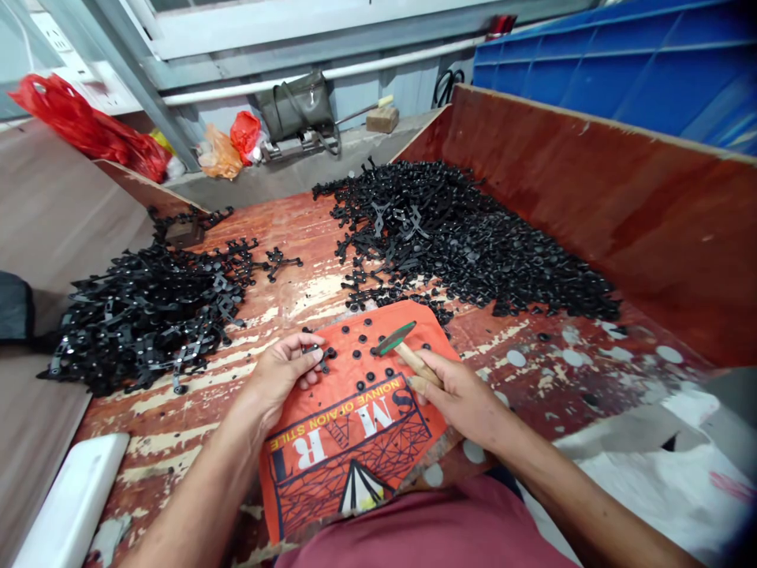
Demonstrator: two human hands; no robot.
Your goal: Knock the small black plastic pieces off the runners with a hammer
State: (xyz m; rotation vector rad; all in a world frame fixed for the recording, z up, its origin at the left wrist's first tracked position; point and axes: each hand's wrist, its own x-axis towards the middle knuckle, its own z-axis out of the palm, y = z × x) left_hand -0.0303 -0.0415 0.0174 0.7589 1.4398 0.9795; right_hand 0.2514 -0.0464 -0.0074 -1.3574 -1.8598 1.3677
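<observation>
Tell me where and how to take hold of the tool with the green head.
The tool is likely best gripped by its pale handle, coming from the right and near side, where the right hand holds it. The handle is slim and slants toward that hand, while the green head sits crosswise at the far end, leaving the handle easier to wrap.

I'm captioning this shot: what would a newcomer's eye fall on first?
Probably the bright orange cloth at center, dotted with small black pieces. Over it, the right hand grips a green-tipped tool and the left hand pinches a black part. Beyond, a black heap sits at left and a larger heap at right on the scuffed red tabletop.
</observation>
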